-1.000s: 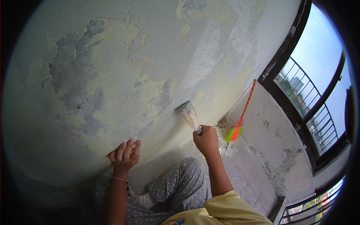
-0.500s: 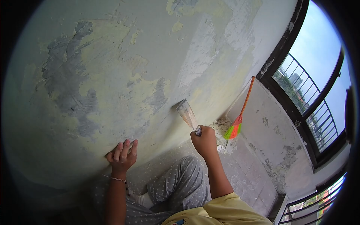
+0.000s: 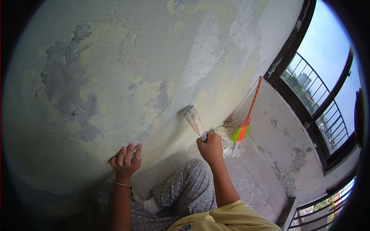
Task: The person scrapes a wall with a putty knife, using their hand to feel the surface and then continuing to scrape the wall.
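Scraper [image 3: 194,119] slightly lower, right hand [image 3: 211,146] clenching handle [image 3: 204,136]

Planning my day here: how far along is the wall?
Grey patches look scraped already, with debris heaped by the broom. The right hand holds a scraper at the wall, the left hand resting there too. Ragged yellowish coating looks left to scrape.

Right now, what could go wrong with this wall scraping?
The scraper in the right hand could slip and gouge the patchy wall. Loose flakes might drop onto the bare left hand, resting on the wall below the rough patches. The broom, leaning in the corner, might topple if bumped.
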A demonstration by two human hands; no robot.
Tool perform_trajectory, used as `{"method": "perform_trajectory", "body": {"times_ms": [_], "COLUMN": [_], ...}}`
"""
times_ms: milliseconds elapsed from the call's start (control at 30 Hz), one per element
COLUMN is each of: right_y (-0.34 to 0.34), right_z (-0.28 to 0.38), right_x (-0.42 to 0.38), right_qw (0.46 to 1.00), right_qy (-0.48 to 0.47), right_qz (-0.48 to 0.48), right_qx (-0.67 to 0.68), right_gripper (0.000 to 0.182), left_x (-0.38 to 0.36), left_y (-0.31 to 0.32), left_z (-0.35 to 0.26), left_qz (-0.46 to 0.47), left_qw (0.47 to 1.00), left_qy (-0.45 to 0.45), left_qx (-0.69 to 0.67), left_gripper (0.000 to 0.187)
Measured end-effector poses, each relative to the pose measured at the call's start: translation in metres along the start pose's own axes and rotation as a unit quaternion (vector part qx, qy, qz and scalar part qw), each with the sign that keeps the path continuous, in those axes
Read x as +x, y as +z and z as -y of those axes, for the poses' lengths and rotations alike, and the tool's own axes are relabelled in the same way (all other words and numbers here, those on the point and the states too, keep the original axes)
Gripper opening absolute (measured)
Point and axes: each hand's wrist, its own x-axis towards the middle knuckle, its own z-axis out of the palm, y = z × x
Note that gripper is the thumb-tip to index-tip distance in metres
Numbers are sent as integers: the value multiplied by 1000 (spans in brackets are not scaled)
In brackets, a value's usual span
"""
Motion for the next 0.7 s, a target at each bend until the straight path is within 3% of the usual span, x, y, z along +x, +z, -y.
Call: {"method": "perform_trajectory", "body": {"times_ms": [467, 533, 700], "right_y": [6, 1, -11], "right_z": [0, 11, 20], "right_x": [7, 16, 17], "right_qw": [1000, 998, 998], "right_qy": [-17, -31, -28], "right_qz": [3, -27, -27], "right_qx": [-12, 51, 54], "right_gripper": [15, 19, 18], "left_x": [-1, -3, -1], "left_y": [0, 3, 1], "left_z": [0, 1, 0], "left_qz": [0, 2, 1], "left_qw": [1000, 1000, 1000], "left_qy": [2, 5, 9], "left_qx": [-5, -4, -4], "left_gripper": [39, 39, 39]}}
